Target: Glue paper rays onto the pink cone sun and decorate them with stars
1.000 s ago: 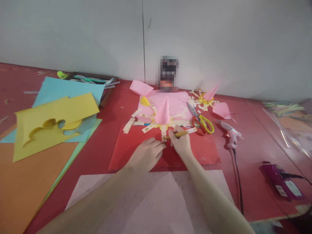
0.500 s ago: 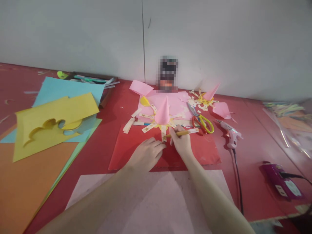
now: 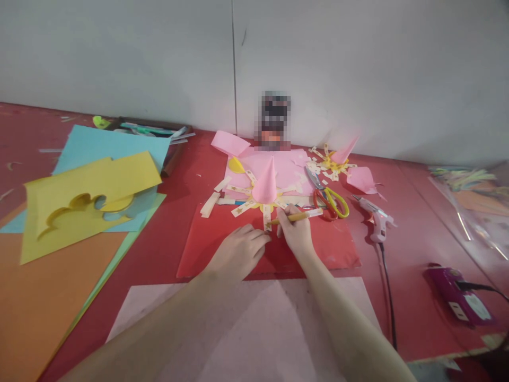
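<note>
A: What forms the ground of the view?

B: A pale wall (image 3: 159, 63) rises behind a red table (image 3: 421, 228). On the table, a pale pink sheet (image 3: 246, 329) lies nearest the person, partly under the forearms; an orange sheet (image 3: 51, 286) lies at far left.

A: And the mid-sized parts?

B: A red board (image 3: 338, 246) lies just beyond the pink sheet. To its left, a yellow sheet (image 3: 95, 172) shows a curved cutout.

A: How are the hands placed?

B: Both are over the board. The left hand (image 3: 238, 252) rests palm down, fingers together and bent, close to the strip's near end; whether it pinches anything cannot be told. The right hand (image 3: 294, 231) is closed narrowly around a pen.

A: The smaller objects?

B: A pink glue gun (image 3: 377, 220) and scissors (image 3: 330, 204) with red and yellow handles lie to the right. A pink cone (image 3: 265, 185) stands point up at the board's far edge, on a yellow base with pale strips radiating from it.

A: Finally, the smallest?

B: The amber pen (image 3: 300, 216), slanted, its tip at the strip (image 3: 267, 212) pointing toward the person, which bears brown marks.
</note>
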{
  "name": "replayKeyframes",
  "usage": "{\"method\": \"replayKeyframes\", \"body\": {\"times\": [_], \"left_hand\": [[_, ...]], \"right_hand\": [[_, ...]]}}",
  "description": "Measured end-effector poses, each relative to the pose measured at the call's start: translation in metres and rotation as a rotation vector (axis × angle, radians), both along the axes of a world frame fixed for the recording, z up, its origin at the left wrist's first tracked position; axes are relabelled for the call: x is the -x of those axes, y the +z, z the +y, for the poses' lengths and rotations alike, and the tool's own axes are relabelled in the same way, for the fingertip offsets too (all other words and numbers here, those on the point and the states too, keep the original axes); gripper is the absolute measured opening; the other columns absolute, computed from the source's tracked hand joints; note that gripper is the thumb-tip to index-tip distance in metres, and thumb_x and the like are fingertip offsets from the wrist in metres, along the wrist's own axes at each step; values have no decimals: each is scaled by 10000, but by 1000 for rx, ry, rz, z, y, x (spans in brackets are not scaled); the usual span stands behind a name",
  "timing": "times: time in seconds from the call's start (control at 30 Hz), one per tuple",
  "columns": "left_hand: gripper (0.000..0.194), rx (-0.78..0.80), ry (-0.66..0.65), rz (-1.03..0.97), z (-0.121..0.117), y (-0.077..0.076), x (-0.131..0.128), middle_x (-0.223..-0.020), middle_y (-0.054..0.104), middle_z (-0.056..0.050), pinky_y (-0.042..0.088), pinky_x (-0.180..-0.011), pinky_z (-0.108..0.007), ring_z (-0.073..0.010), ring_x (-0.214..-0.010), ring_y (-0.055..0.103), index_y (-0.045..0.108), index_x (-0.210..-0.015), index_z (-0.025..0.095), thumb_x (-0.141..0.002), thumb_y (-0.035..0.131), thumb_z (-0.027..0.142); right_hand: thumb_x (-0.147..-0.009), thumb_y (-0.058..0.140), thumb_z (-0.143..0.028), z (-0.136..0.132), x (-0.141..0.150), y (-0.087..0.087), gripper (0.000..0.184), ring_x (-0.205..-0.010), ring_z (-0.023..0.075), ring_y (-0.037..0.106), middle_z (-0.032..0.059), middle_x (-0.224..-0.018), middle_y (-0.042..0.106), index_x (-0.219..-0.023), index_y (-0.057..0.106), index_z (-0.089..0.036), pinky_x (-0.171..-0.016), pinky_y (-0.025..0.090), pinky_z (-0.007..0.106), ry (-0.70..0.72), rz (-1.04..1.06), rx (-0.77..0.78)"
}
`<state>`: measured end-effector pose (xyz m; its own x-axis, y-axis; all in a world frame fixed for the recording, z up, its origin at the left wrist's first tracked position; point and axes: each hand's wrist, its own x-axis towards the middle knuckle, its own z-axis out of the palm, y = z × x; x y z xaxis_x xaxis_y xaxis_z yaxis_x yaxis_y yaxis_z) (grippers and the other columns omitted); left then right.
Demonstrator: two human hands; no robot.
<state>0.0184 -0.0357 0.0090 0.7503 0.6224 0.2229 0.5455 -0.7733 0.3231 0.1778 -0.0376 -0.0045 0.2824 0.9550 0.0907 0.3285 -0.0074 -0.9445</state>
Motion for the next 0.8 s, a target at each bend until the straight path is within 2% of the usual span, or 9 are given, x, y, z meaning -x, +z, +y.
{"method": "replayKeyframes", "body": {"times": [0.27,0.43,0.6,0.8], "left_hand": [[224,17,-3,17,0,1,1,-895,680,-32,492,-742,-335,-188,-804,560,632,-976,149,-844,457,101],[225,9,-7,6,0,-1,1,-898,678,-36,494,-737,-333,-185,-811,563,629,-982,157,-847,456,108],[223,-4,-8,3,0,-2,1,-893,679,-42,499,-735,-342,-189,-809,563,635,-967,150,-851,448,110],[231,-3,-5,-8,0,-1,1,-907,681,-32,495,-744,-333,-185,-811,564,634,-976,161,-850,447,108]], "right_hand": [[-826,463,-344,0,-1,-2,305,-322,86,407,-93,-352,410,-568,345,-231,-411,335,198,20,-11,5],[-829,459,-365,0,-1,-2,299,-330,90,426,-89,-372,436,-585,348,-232,-412,346,201,20,8,4],[-823,467,-350,-1,-1,-2,313,-325,88,418,-97,-348,399,-570,328,-231,-435,354,204,14,-17,-4],[-821,469,-390,0,0,-1,302,-345,93,446,-83,-382,456,-590,359,-231,-436,367,204,39,-15,-9]]}}
